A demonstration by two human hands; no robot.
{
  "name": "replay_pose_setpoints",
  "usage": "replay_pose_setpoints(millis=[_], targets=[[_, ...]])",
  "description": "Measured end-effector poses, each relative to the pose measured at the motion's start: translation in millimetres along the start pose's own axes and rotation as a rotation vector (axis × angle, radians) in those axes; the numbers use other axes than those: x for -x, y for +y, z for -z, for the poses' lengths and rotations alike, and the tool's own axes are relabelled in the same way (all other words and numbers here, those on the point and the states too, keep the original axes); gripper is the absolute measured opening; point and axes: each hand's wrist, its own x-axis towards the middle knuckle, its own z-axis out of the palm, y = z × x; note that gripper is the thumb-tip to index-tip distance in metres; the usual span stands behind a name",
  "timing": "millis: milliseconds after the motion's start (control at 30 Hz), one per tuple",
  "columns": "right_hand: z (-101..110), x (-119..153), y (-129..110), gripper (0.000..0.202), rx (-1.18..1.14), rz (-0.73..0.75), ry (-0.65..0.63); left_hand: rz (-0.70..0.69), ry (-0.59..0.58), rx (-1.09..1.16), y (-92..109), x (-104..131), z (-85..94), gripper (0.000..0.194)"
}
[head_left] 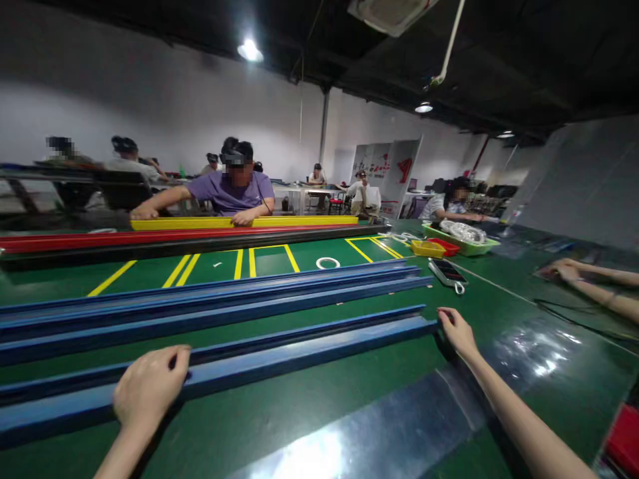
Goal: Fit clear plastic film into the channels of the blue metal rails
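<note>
A long blue channel strip (299,352) lies across the green table (279,426) in front of me. My left hand (152,386) is closed around this strip towards its left part, with the thumb side facing right. At the strip's right end, my right hand (456,330) has its fingers pinched together; what they hold, if anything, is too small to make out. Just beyond lie more blue strips (279,296), roughly parallel to it. A clear plastic sheet (379,426) lies flat nearer to me, below the right part of the strip.
Red (100,239) and black strips (200,245) lie farther back. Across the table a person in purple holds a yellow strip (299,221). A phone (448,273), a white ring (328,263) and a green basket (464,246) are beyond. Another person's hands (569,269) are at right.
</note>
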Motion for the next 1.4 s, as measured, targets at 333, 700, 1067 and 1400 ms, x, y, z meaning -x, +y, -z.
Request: replay_pose_setpoints(millis=[333,700,1067,1400], targets=[[-33.8,14.1,-7.2,0.041,-0.102,-0.095,0.108,-0.067,0.181,-0.018,9.2,11.2,1.5,0.035],[-33.2,7.0,-11.4,0.027,-0.035,-0.061,0.120,-0.054,0.202,-0.030,16.2,12.9,6.1,0.040],[-47.7,7.8,-12.8,0.031,-0.137,-0.152,0.210,0.021,0.128,-0.042,2.5,7.4,11.4,0.043],[-39.8,24.0,-16.1,0.033,-0.087,-0.025,0.167,0.040,0.090,-0.025,0.8,7.1,14.6,0.042]])
